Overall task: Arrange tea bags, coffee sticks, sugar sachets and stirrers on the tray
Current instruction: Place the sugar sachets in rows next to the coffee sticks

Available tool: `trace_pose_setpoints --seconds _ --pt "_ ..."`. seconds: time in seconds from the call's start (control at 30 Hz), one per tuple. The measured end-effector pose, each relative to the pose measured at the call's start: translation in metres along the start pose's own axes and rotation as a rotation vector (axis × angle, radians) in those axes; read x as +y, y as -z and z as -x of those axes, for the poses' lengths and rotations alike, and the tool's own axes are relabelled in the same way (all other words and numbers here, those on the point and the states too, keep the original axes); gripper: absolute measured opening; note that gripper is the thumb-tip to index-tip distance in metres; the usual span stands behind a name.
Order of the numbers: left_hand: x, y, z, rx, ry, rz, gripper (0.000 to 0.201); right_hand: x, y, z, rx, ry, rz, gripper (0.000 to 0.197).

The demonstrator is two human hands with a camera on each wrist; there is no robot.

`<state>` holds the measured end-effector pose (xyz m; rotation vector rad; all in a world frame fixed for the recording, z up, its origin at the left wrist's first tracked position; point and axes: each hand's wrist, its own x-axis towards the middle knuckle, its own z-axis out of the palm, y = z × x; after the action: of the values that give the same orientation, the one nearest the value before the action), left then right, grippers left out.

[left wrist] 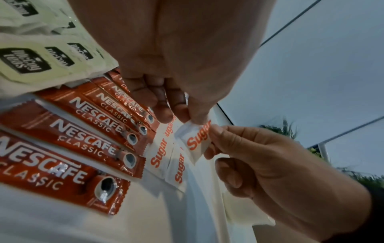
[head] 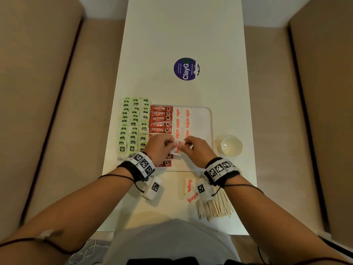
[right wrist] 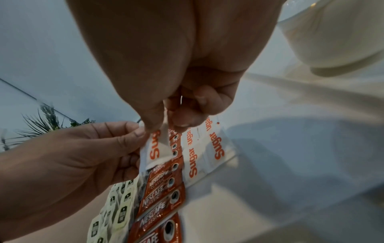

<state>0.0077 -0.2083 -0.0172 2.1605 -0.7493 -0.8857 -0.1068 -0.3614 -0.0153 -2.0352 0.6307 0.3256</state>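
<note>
Tray (head: 207, 119) near edge behind hands (head: 160, 148)

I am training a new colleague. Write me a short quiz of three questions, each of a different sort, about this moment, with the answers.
1. True or false: both hands pinch one sugar sachet.
2. Multiple choice: the wooden stirrers lie (a) on the tray, (b) on the table near the person, off the tray, (c) in the cup.
3. Fill in: on the tray, the sugar sachets lie directly right of the red ____ sticks.

Key
1. True: left hand and right hand hold it together.
2. b
3. coffee
</note>
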Motion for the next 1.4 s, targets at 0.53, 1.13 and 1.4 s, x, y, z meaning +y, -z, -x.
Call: trace_pose_setpoints --seconds 0.53,1.13,1.4 --pt "-0.017 0.003 0.006 -0.027 0.112 -0.024 0.003 0.017 -0.023 -0.004 -0.070 -0.231 0.091 0.024" --pt "-0.042 0.004 0.029 -0.070 0.095 -0.029 0.007 0.004 -0.030 0.000 -0.040 -0.316 0.354 0.033" --pt "-0.038 -0.016 0.037 -0.223 0.009 -0.054 0.012 0.004 -0.010 0.034 -0.119 -0.189 0.482 0.031"
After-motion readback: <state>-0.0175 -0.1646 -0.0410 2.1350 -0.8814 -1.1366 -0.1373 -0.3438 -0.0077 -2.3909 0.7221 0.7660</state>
